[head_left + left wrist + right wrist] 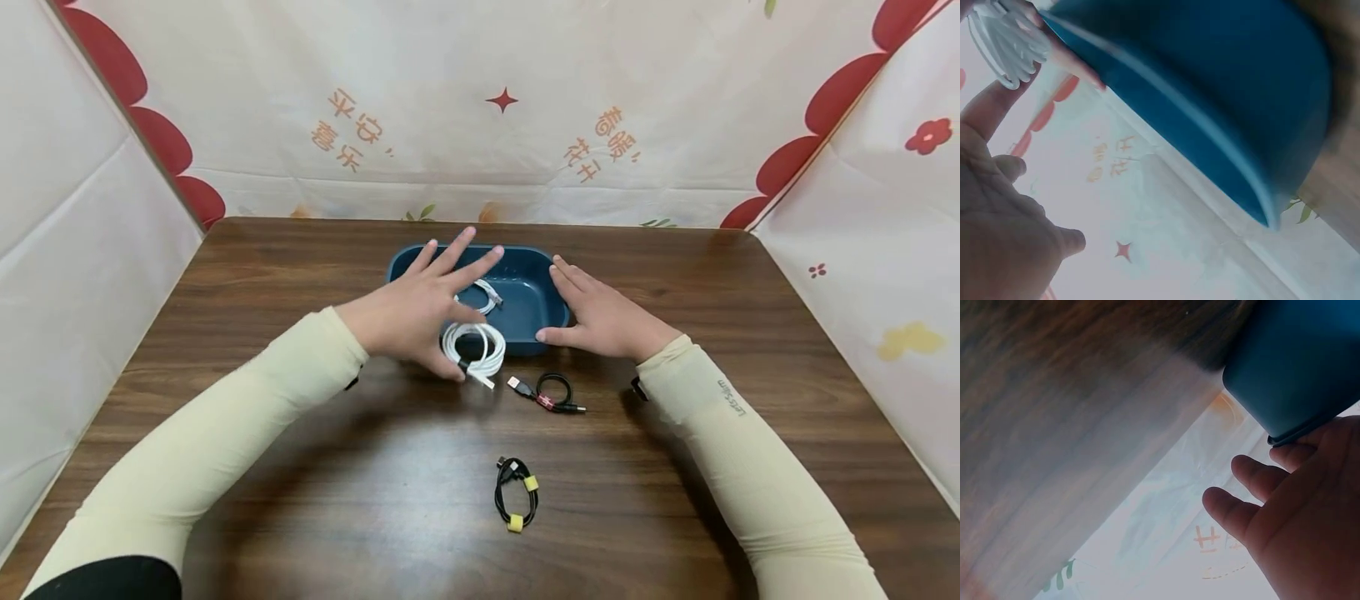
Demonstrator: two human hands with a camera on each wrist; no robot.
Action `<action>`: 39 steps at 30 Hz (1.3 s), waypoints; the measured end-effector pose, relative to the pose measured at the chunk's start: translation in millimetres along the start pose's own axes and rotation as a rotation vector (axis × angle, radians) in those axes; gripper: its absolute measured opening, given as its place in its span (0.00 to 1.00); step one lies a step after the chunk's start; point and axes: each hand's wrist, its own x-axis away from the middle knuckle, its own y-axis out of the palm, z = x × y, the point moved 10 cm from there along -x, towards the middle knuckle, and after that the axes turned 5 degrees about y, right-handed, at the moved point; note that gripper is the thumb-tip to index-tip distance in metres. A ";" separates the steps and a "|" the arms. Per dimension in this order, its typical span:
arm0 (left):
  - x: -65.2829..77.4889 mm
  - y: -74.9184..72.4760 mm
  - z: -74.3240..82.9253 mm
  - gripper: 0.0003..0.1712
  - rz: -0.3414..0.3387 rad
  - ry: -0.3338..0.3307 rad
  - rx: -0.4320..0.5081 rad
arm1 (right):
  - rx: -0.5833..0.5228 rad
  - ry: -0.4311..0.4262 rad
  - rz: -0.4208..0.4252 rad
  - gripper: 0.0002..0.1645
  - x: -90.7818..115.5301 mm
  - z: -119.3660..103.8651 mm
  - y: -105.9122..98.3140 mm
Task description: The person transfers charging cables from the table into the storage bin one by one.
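Observation:
My left hand [420, 321] pinches a coiled white cable [486, 360] between thumb and index finger, its other fingers spread over the blue plastic box [536, 304]. In the left wrist view, the white coil [1010, 47] appears at the top left, beside the box wall [1254, 94]. Another white cable [491, 293] lies inside the box, partly covered by the left hand. With fairly straight fingers, my right hand [600, 312] rests against the box's right end. The right wrist view has its fingers [1260, 478] at the box rim [1304, 430].
On the brown wooden table [300, 492], a short black USB cable [558, 403] with a red tie lies in front of the box. Nearer me is a coiled black cable [498, 493] with yellow ties. A printed white cloth [480, 150] hangs behind the table.

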 end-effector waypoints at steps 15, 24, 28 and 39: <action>-78.8 -0.1 -57.8 0.45 -0.077 -0.129 -0.016 | -0.014 0.007 -0.020 0.66 1.2 0.0 -0.3; -105.7 21.0 -63.9 0.42 -0.128 -0.199 -0.032 | -0.034 0.001 -0.017 0.66 1.3 0.9 -0.3; -110.7 28.9 -69.6 0.42 -0.131 -0.242 -0.050 | -0.040 0.004 -0.022 0.66 1.2 -0.7 -0.8; -116.5 33.4 -75.4 0.41 -0.111 -0.266 -0.067 | -0.050 0.009 -0.031 0.62 2.2 -1.0 -1.1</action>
